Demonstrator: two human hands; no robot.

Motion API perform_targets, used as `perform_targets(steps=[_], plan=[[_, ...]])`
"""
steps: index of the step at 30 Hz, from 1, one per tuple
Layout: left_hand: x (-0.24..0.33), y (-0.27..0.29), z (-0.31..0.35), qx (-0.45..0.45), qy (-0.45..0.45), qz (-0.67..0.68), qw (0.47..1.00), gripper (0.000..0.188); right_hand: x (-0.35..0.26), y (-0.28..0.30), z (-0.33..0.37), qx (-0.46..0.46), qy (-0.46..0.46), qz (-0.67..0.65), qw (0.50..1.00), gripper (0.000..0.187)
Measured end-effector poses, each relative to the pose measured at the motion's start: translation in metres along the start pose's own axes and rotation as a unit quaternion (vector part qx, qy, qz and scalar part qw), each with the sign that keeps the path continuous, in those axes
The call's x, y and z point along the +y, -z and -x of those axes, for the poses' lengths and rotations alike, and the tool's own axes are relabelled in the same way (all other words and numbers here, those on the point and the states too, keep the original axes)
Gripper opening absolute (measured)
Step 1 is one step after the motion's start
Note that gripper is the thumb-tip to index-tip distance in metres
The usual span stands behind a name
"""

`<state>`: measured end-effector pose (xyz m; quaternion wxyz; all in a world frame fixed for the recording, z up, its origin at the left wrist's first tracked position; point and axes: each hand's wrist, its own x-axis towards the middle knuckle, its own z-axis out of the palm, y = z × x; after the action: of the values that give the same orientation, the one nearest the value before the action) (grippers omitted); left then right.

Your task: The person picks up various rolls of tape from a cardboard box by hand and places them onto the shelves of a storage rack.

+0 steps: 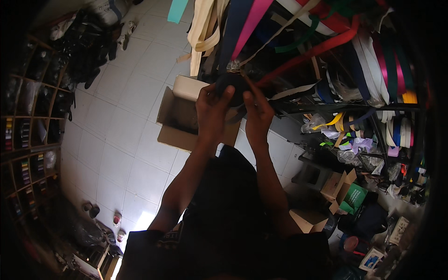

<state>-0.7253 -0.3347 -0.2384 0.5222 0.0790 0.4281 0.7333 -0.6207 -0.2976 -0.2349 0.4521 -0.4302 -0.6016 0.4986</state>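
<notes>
A dark, round roll of strap (237, 89) is held up between my two hands, in front of the shelf rack. My left hand (212, 107) grips its left side, thumb pressed on the near face. On the opposite side my right hand (258, 114) has its thumb against the edge and a finger reaching up behind. The fingers behind the roll are partly hidden, and its dark surface shows little detail. Below and to the left of it, an open cardboard box (164, 109) stands with its flaps spread; its inside is in shadow.
Cream (201, 32), pink and red straps hang from the rack ahead. More rolls of webbing (396, 126) fill the shelves at right, above open cartons (338, 186). Pigeonhole shelving (32, 121) lines the left side. Shoes (119, 224) lie on the tiled floor (116, 121).
</notes>
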Motion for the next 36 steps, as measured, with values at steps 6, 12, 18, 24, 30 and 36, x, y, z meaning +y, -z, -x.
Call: perform_targets(steps=[6,12,18,24,30,36], plan=[[-0.011,-0.039,0.019,-0.060,-0.004,-0.076,0.995,0.049,-0.019,0.041,0.012,0.051,0.049,-0.025,0.997,0.043],[-0.022,-0.070,0.043,-0.278,-0.004,-0.262,0.924,0.040,-0.043,0.144,0.026,-0.100,0.085,0.061,0.989,0.031],[-0.095,-0.138,0.106,-0.197,0.040,-0.088,0.976,0.044,-0.046,0.201,0.075,0.133,0.078,-0.035,0.987,0.032],[-0.161,-0.199,0.170,-0.207,0.059,-0.036,0.976,0.048,-0.046,0.276,0.121,0.298,0.084,-0.065,0.948,0.036],[-0.181,-0.233,0.201,-0.302,0.098,-0.218,0.923,0.050,-0.064,0.377,0.149,0.188,0.083,-0.059,0.977,0.029],[-0.206,-0.251,0.226,-0.335,0.133,-0.220,0.906,0.040,-0.067,0.422,0.169,0.176,0.080,-0.071,0.979,0.025]])
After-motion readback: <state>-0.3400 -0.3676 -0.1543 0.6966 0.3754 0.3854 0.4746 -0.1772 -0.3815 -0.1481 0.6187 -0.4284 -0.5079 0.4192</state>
